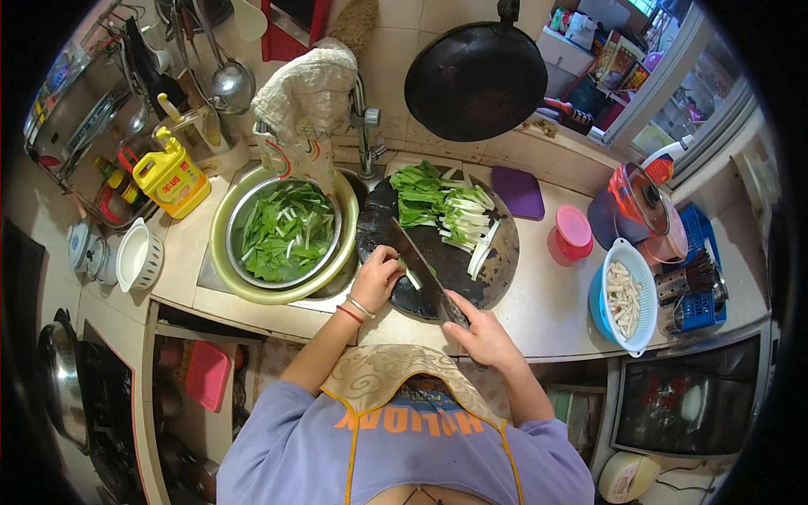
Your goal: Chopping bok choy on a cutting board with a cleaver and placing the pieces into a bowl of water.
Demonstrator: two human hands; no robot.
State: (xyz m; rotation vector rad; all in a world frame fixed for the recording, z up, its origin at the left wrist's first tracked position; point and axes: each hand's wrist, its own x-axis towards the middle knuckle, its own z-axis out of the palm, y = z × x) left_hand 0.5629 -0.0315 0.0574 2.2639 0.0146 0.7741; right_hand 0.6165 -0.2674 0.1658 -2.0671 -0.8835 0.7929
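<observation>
My right hand (483,334) grips the handle of a cleaver (416,262), whose dark blade stands over a round, dark chopping board (499,265). Just left of the blade, my left hand (377,278) has its fingers bent on a piece of leafy green with a white stalk (411,276). Behind the blade on the board lie green leaves (416,192) and a pile of white stalks (468,218). Cut greens (287,233) fill a steel bowl (232,237), which sits inside a yellow-green basin (221,268) at the sink on the left.
A blue colander (645,303) holding pale cut pieces stands at the right, near a pink lidded container (570,237) and a purple mat (517,192). At the left are a yellow detergent jug (170,177) and a white bowl (139,255). A faucet (366,139) rises behind the sink.
</observation>
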